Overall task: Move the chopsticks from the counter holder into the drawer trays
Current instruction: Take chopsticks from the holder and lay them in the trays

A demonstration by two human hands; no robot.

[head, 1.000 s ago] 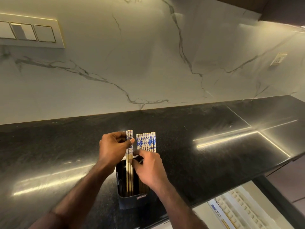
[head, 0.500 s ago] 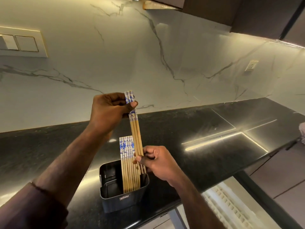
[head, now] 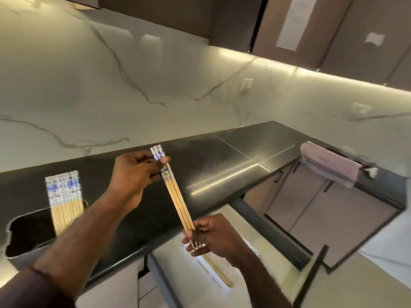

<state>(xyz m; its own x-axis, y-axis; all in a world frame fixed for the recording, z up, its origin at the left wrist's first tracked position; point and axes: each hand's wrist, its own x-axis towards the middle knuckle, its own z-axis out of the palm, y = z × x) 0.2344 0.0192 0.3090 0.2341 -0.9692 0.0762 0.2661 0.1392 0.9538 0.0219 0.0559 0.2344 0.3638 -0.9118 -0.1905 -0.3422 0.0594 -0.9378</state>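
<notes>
Three wooden chopsticks point(head: 178, 201) with blue-and-white patterned tops hang slanted in the air between both hands. My left hand point(head: 135, 174) pinches their patterned upper ends above the counter. My right hand point(head: 211, 237) grips their thin lower tips over the open drawer point(head: 251, 258). A dark holder point(head: 29, 234) stands on the black counter at the left, with several more chopsticks point(head: 64, 201) upright in it. Inside the drawer, below my right hand, lies at least one chopstick point(head: 219, 273) in a pale tray; the image is blurred there.
The black counter point(head: 222, 165) runs along a white marble wall and turns a corner at the right. A striped folded towel point(head: 331, 167) lies on the right stretch. Brown cabinets hang overhead, and grey cabinet doors point(head: 311, 205) stand below the counter.
Both hands have lifted the three chopsticks out of the holder and carried them right, over the open drawer. The view swung right, so the holder now sits at the far left.
</notes>
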